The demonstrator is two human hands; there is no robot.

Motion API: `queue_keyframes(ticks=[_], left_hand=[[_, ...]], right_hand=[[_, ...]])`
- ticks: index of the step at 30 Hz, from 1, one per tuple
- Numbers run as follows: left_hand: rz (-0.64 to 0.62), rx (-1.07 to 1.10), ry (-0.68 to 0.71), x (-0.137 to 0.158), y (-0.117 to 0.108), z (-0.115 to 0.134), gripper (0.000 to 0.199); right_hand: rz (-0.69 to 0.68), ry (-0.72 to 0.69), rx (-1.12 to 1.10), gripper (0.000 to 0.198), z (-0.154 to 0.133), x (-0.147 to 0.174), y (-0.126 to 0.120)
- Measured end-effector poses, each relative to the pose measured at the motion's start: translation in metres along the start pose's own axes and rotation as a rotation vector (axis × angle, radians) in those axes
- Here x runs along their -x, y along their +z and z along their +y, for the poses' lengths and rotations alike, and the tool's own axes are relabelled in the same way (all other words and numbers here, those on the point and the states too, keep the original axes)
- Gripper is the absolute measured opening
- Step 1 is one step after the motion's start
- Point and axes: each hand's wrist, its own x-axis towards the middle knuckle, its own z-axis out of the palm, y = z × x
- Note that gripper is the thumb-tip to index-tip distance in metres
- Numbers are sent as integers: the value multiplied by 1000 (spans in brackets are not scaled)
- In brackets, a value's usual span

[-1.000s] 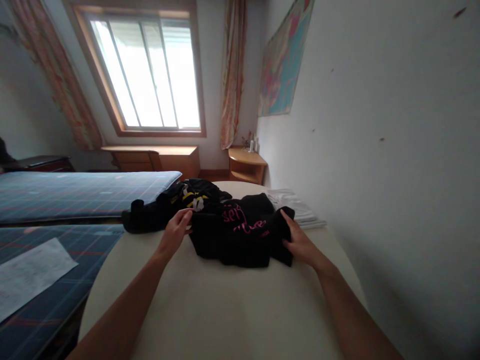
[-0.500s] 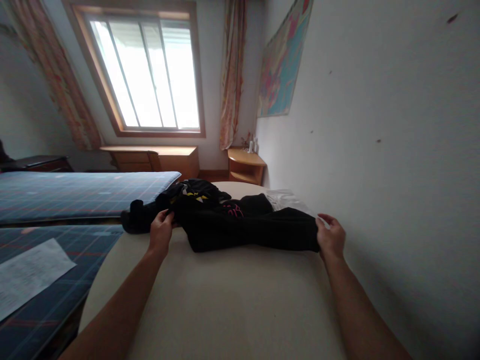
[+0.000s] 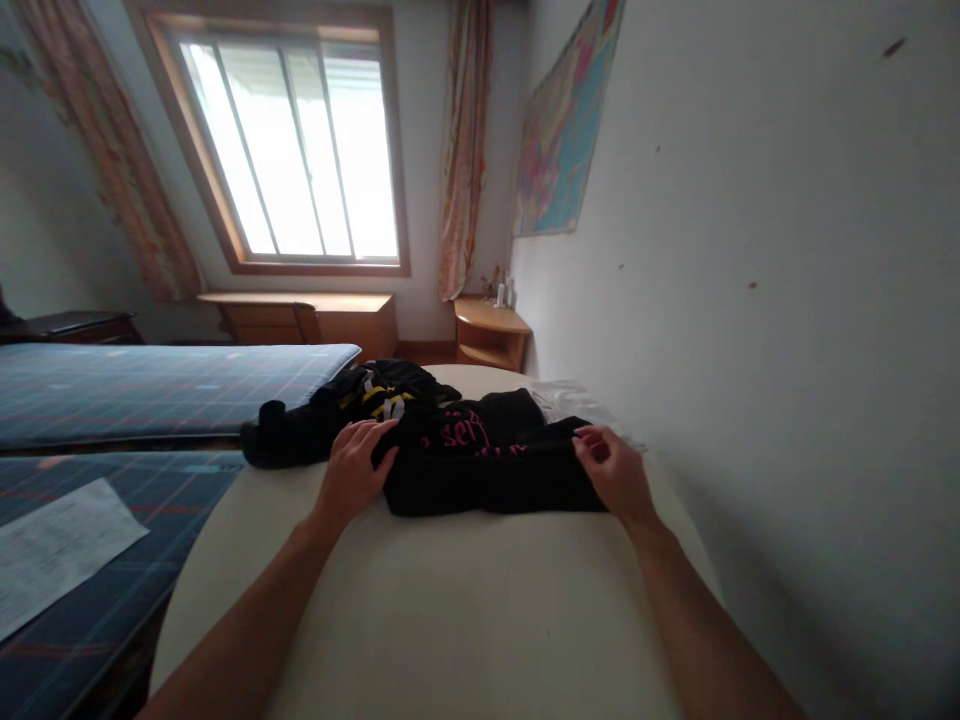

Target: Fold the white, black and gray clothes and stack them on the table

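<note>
A black garment (image 3: 480, 485) with pink lettering lies partly folded across the round cream table (image 3: 480, 600). My left hand (image 3: 354, 472) rests at its left end, fingers stretched over the cloth and thumb apart from them. At the opposite end, my right hand (image 3: 615, 472) has its fingers curled and pinched on the garment's edge. Behind my left hand is a dark heap of clothing (image 3: 397, 382) with yellow and grey parts. White cloth (image 3: 570, 400) shows behind the garment on the right.
Plaid mattresses (image 3: 172, 390) lie to the left, with a sheet of paper (image 3: 64, 550) on the nearer one. A white wall (image 3: 787, 400) runs close along the right. Wooden desk (image 3: 352, 320) and corner shelf (image 3: 491, 318) stand at the back by the window.
Both hands have moved inward, bringing the garment's ends toward its middle. The garment is now shorter from side to side, and more pink lettering shows. The left fingers have spread.
</note>
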Motion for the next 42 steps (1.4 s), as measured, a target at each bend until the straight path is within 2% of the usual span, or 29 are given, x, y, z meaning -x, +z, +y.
queue_keyframes(ticks=[3, 5, 6, 9, 13, 16, 18, 19, 22, 23, 25, 27, 29, 31, 36, 39, 42], left_hand=[[22, 43, -105, -2, 0, -5, 29], [100, 75, -272, -4, -2, -10, 29], [150, 91, -364, -5, -3, -13, 31], [251, 141, -563, -7, -6, -23, 35], [232, 196, -678, -5, -4, -35, 39], [187, 250, -715, -3, 1, -38, 37], [200, 253, -675, -3, 3, -34, 40], [226, 223, -614, -3, 3, -29, 43], [284, 70, -275, -3, 2, -3, 48], [255, 42, -147, -2, 2, 7, 47], [118, 41, 53, 1, 4, 27, 46], [-50, 41, 158, 6, 9, 40, 52], [-182, 29, 198, 11, 16, 44, 59], [-241, 28, 204, 14, 22, 43, 63], [-221, 45, 171, 15, 24, 41, 61], [-249, 30, 156, 16, 22, 46, 59], [-287, -6, 118, 18, 23, 48, 65]], right_hand=[[-431, -200, -100, 19, -34, 15, 12], [-584, -345, -75, 20, -52, 25, 22], [-624, -394, -49, 29, -58, 29, 26], [-635, -441, 43, 51, -66, 35, 36], [-542, -407, 109, 49, -57, 33, 40], [-529, -352, 114, 43, -45, 27, 38], [-530, -297, 101, 36, -39, 24, 37], [-525, -269, 89, 33, -36, 23, 36], [-495, -204, 50, 26, -31, 21, 36], [-490, -196, 42, 24, -30, 20, 36], [-482, -191, 40, 22, -29, 19, 35], [-476, -200, 51, 22, -29, 19, 33], [-460, -210, 62, 22, -30, 18, 30], [-452, -220, 58, 24, -30, 17, 27], [-467, -235, 29, 25, -30, 16, 23], [-493, -263, -24, 26, -31, 15, 20], [-527, -278, -58, 26, -33, 14, 16]])
